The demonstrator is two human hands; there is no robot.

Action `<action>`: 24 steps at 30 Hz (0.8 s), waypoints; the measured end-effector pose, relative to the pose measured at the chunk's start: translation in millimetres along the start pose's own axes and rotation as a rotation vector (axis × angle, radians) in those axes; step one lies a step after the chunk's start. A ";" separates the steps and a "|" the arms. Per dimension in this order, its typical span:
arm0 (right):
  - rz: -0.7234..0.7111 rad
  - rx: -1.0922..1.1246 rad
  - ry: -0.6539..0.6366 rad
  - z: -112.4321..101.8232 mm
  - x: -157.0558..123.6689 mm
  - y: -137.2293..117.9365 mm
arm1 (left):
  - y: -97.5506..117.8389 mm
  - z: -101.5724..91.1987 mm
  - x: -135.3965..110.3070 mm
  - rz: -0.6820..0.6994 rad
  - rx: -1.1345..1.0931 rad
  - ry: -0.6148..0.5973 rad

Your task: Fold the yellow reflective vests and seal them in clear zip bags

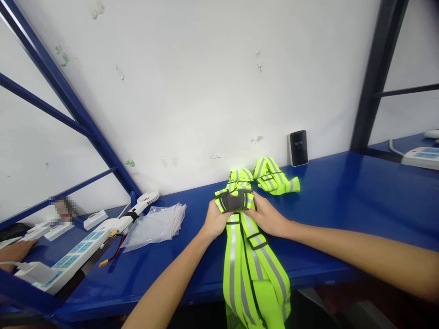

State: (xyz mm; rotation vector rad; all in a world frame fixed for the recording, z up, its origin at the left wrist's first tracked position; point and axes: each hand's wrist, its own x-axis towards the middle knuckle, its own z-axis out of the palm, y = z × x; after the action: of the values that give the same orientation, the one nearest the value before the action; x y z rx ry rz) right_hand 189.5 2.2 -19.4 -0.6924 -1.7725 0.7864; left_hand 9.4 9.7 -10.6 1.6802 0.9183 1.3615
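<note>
— Fluorescent-yellow reflective vest (240, 274): where was it found, and how was it gripped?

— It was held just above the near edge of the bench, with its lower length hanging loose over that edge. The left hand (215, 220) and the right hand (267, 217) were both closed on the gathered upper part, beside a dark grey mesh patch (233, 201).

— What was done, and what was left?

— The upper part had been bunched together; the lower length was left unfolded. Just beyond, a folded hi-vis bundle (276, 176) was laid on the blue steel bench (325, 192).

— What was placed farther off?

— To the left, a clear plastic bag (154, 227), a white handheld fan (148, 197) and a white power strip (78, 251) were seen. A co-worker's hand (15, 252) was seen at the far left.

— Was any writing legible?

— No brand could be read. A black wall-mounted device (297, 147) showed a lit display, too small to be read.
</note>
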 end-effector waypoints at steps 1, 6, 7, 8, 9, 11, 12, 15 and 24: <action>0.004 0.010 -0.037 -0.4 -0.5 -1.6 | -0.2 -0.9 0.6 -0.008 -0.007 0.019; 0.063 0.226 -0.152 -0.2 -0.3 -6.0 | 1.0 -4.3 2.2 -0.008 0.034 0.049; 0.082 0.263 -0.141 -0.2 0.3 -5.8 | 1.4 -4.3 2.1 0.003 0.044 0.044; 0.103 0.296 -0.133 -0.3 1.0 -5.5 | 2.0 -4.1 1.9 0.018 0.051 0.035; 0.125 0.328 -0.132 -0.5 1.6 -5.1 | 2.7 -3.5 1.6 0.034 0.054 0.022; 0.158 0.389 -0.149 -1.0 2.5 -4.5 | 4.1 -2.0 0.7 0.067 0.059 -0.008; 0.164 0.409 -0.154 -1.1 2.7 -4.5 | 4.7 -1.1 0.2 0.080 0.061 -0.017; 0.160 0.432 -0.157 -0.7 2.7 -4.9 | 4.8 1.3 -1.1 0.094 0.062 0.003; 0.137 0.506 -0.131 2.2 3.5 -3.4 | 0.6 2.8 -4.1 0.094 0.027 -0.024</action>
State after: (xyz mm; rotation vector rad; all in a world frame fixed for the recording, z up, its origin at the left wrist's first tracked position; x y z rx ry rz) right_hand 186.0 2.4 -15.3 -0.4298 -1.5567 1.3387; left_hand 11.5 5.4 -12.2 1.7758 0.8572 1.3936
